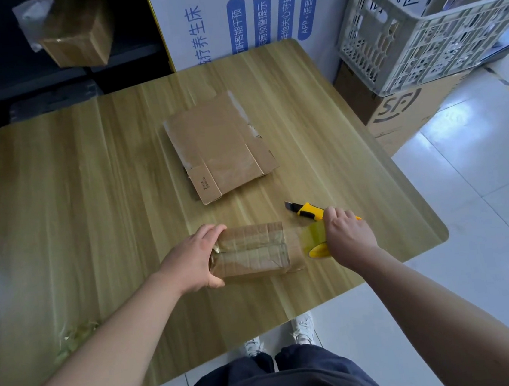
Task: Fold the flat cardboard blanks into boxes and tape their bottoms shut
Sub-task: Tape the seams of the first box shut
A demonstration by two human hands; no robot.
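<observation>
A small folded cardboard box (253,251) stands on the wooden table (88,179) with its taped flaps facing up. My left hand (195,258) grips its left end, thumb on the near side and fingers over the far edge. My right hand (347,235) holds a roll of clear yellowish tape (315,243) just right of the box, and a strip of tape runs from the roll across the box's flaps. A stack of flat cardboard blanks (220,146) lies further back at the table's middle.
A yellow utility knife (307,210) lies behind my right hand, blade out to the left. Crumpled tape scraps (73,337) sit at the near left. A white crate (423,21) on a carton stands off the table's right; a finished box (76,35) rests far left.
</observation>
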